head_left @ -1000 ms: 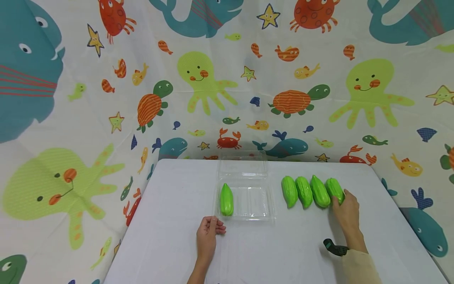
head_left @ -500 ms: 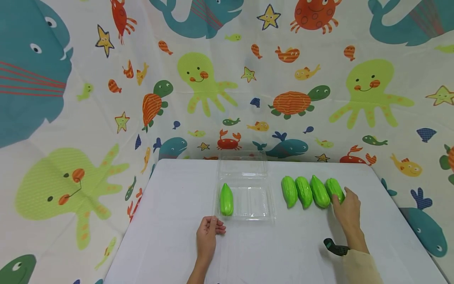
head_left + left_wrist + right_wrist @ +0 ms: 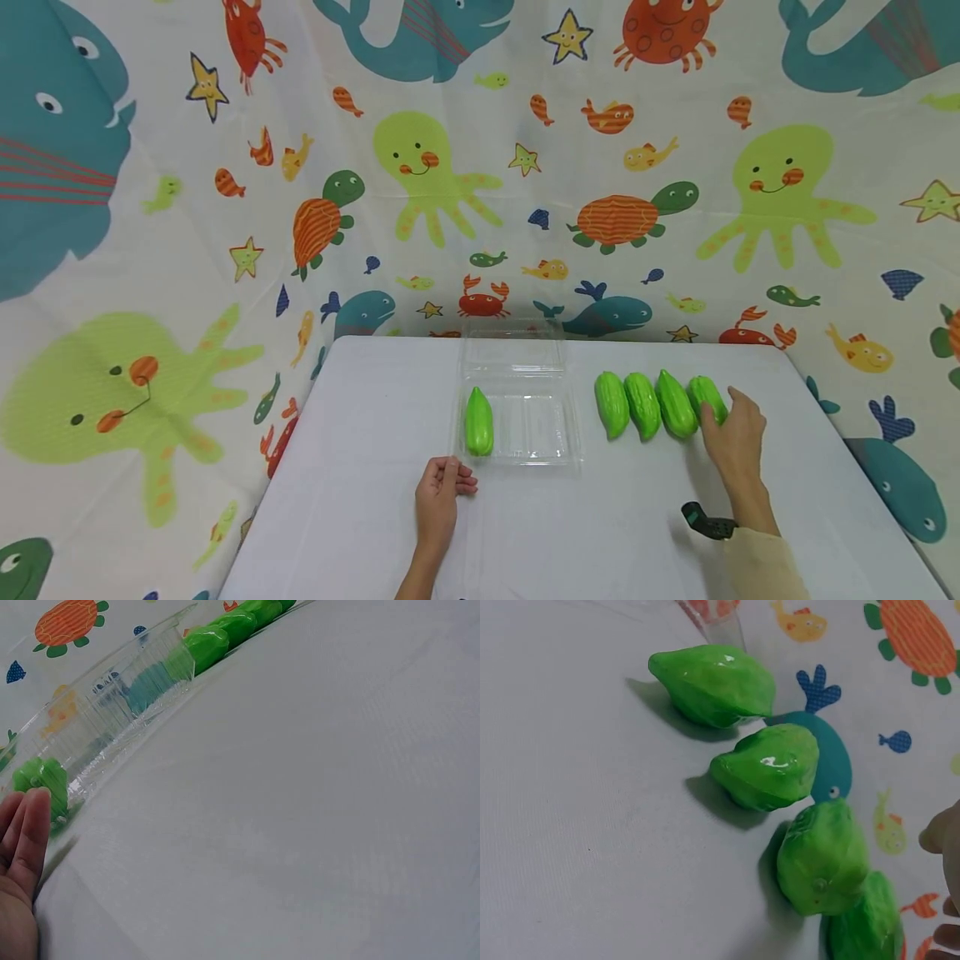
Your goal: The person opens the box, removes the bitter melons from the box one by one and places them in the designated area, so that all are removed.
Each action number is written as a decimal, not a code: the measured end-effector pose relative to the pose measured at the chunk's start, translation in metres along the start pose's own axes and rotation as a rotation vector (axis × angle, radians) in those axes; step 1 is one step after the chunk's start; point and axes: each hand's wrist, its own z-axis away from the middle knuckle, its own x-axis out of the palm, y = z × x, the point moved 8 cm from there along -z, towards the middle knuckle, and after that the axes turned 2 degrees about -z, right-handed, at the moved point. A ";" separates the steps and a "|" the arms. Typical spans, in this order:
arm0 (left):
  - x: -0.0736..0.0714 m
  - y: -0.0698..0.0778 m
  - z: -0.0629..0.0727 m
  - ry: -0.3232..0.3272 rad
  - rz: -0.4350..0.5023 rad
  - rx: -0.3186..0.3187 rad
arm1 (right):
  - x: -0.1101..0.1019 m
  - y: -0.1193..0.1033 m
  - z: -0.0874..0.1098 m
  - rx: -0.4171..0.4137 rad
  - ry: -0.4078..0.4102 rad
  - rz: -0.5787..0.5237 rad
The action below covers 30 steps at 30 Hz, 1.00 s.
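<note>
A clear plastic clamshell box [image 3: 536, 429] lies open on the table, one green ridged gourd [image 3: 479, 423] along its left side. To its right stands a row of several more such gourds [image 3: 643, 406]. My right hand [image 3: 735, 442] is at the rightmost gourd [image 3: 707, 397], thumb on its near side and forefinger beyond its right side. In the right wrist view that gourd [image 3: 870, 922] sits lowest in the row, with the thumb [image 3: 936, 831] apart from it. Loosely curled and holding nothing, my left hand [image 3: 438, 504] rests just before the box's left front corner.
The box's raised lid [image 3: 513, 354] leans toward the back edge of the white table [image 3: 600, 525]. Behind the table and along both sides hangs a cloth [image 3: 525, 125] printed with sea animals. A dark wrist strap [image 3: 708, 522] sits on the right wrist.
My right hand has shifted slightly right, its forefinger and thumb spreading wider around the rightmost gourd. The left hand, the box and the gourds stay where they were.
</note>
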 end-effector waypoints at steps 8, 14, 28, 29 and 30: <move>0.001 -0.002 0.002 0.003 -0.001 0.006 | -0.005 -0.017 0.004 -0.070 0.049 -0.022; 0.002 -0.004 0.003 0.005 -0.002 0.001 | -0.010 -0.031 0.008 -0.129 0.074 -0.040; -0.002 -0.007 0.003 -0.005 0.001 0.000 | -0.009 -0.050 0.021 -0.170 0.104 -0.069; -0.003 -0.007 0.002 -0.006 0.000 0.000 | -0.008 -0.051 0.021 -0.171 0.103 -0.073; -0.003 -0.007 0.002 -0.006 -0.001 0.000 | -0.007 -0.051 0.022 -0.169 0.099 -0.077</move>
